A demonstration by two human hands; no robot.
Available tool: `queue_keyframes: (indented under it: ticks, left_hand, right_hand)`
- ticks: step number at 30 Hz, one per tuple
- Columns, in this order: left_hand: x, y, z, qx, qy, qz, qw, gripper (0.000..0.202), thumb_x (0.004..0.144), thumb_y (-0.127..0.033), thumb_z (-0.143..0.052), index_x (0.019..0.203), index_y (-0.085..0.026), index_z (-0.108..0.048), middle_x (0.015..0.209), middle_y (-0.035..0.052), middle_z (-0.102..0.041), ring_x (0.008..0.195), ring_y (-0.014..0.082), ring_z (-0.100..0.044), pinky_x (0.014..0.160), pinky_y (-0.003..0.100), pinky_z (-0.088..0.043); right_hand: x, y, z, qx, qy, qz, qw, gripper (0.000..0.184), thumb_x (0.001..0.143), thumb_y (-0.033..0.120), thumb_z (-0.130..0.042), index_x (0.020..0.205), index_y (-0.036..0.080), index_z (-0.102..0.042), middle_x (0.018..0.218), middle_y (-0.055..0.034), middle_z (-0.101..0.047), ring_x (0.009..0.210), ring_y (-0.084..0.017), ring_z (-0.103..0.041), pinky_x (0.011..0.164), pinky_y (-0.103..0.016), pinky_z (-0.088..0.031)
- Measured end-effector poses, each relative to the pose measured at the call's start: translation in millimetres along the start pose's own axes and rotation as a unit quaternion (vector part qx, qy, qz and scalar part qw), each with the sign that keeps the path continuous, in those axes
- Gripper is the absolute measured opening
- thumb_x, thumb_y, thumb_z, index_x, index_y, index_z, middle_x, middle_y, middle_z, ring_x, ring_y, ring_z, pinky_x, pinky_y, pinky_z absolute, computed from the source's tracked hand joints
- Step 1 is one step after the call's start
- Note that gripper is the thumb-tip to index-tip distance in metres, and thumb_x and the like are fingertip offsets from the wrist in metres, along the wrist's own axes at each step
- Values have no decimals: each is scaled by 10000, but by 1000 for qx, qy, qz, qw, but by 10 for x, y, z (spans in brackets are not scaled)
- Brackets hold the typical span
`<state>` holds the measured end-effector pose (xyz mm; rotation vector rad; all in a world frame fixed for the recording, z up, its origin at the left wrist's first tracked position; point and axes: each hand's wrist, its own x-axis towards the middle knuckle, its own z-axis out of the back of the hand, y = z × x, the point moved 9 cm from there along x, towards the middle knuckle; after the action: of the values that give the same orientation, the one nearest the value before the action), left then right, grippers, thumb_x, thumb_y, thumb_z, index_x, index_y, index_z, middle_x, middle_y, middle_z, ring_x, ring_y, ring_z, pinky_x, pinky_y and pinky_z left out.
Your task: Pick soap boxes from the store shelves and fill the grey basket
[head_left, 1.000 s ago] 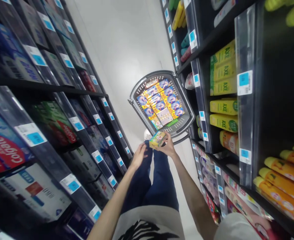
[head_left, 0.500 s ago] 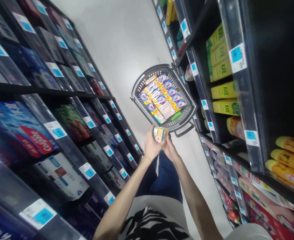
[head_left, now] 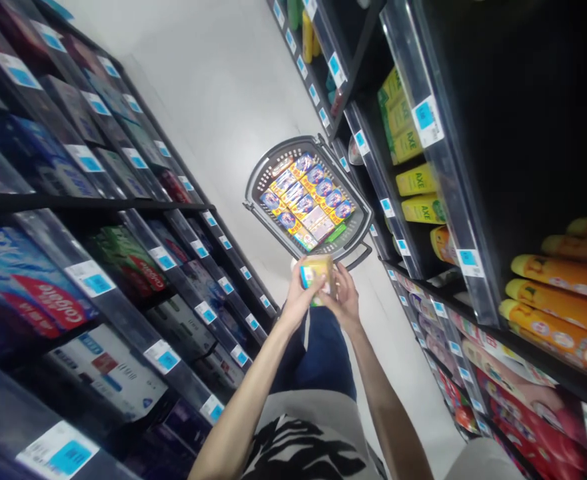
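Note:
A small yellow box [head_left: 316, 273] is held in front of me between both hands. My left hand [head_left: 297, 301] grips its left side and my right hand [head_left: 344, 298] closes on its right side. Just beyond, on the pale floor, sits a grey shopping basket [head_left: 258, 175] filled with several rows of yellow and blue boxes. The hands hover a little nearer to me than the basket's near rim.
Dark shelves [head_left: 138, 200] line the aisle on the left with toothpaste cartons [head_left: 38, 293] and blue price tags. Shelves on the right hold yellow AXE boxes [head_left: 418, 180] and orange-yellow tubes [head_left: 558, 273]. The pale floor [head_left: 223, 87] runs ahead between them.
My left hand has come up and closed on the box beside the right hand. The box has turned so a plain yellow face shows. The view has tilted slightly left.

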<state>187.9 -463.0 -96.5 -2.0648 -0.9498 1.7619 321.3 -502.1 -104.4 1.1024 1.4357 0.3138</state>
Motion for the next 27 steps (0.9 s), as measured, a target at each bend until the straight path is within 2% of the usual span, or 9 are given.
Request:
queue_keyframes:
  ticks: [4,7,10,12,15,18,20,24,27]
  left_hand:
    - [-73,69,-75,-116,-27,71,990,862,598,-486,-980,1340,-239,-616,1272,66,-717,1144,254,-689,1029,353,-552]
    - [-71,175,-86,-148,-40,106,983,791,498,-438,-1028,1187,-225,-702,1144,1,-762,1116,222,-694,951,258,-581]
    - [-49,343,-154,-163,-46,154,973,753,425,-473,-1035,1061,-197,-741,989,-14,-783,1106,266,-700,927,291,-611]
    - [-69,363,-223,-161,-52,162,972,749,394,-503,-1030,1021,-204,-751,917,-23,-781,1113,297,-697,929,325,-624]
    - [-118,242,-351,-152,-44,144,977,704,408,-515,-1019,988,-217,-752,939,-14,-784,1149,318,-680,936,336,-626]
    - [-141,57,-470,-141,-3,127,982,674,445,-490,-1010,1004,-234,-735,1032,2,-785,1158,323,-672,929,339,-620]
    - [-126,-66,-493,-114,31,114,986,679,464,-474,-1006,1039,-266,-710,1054,-12,-781,1121,304,-682,894,316,-616]
    - [-14,-239,-384,46,91,79,992,661,486,-531,-981,1034,-319,-678,1049,-50,-774,1013,248,-691,794,261,-596]
    - [95,-277,-236,146,118,53,981,671,420,-560,-976,992,-346,-697,1087,-62,-767,1076,264,-680,902,315,-589]
  right_hand:
    - [-224,-33,-40,78,-38,-37,996,1093,511,332,-974,1465,301,-442,1394,-81,-646,1271,-300,-648,1125,-524,-512]
    - [-298,-123,-54,91,-79,-58,991,1111,436,359,-998,1411,235,-479,1304,-91,-692,1245,-324,-662,1144,-535,-496]
    - [-294,-189,-51,108,-120,-60,985,1251,364,309,-1009,1453,237,-398,1330,-93,-690,1241,-334,-673,1146,-565,-484]
    - [-295,-159,-15,109,-160,-55,979,1254,342,265,-1008,1433,245,-391,1339,-92,-689,1219,-332,-686,1127,-575,-496]
    - [-277,-3,41,90,-187,-57,977,1113,291,237,-1008,1277,232,-491,1262,-82,-723,1147,-333,-712,1076,-564,-539]
    - [-228,235,103,72,-171,-56,981,956,258,269,-1010,1095,228,-550,1101,-48,-760,1021,-325,-736,1022,-562,-568]
    - [-203,390,145,76,-158,-44,984,886,281,297,-1010,1045,229,-568,1037,-28,-761,975,-312,-736,1022,-554,-562]
    - [-202,556,213,103,-157,-25,982,802,371,368,-1001,1056,235,-604,1065,-27,-760,1017,-297,-726,1078,-515,-520]
    - [-240,515,239,96,-174,-50,979,807,346,369,-1002,1041,232,-615,1073,-35,-761,1041,-296,-723,1070,-476,-527]
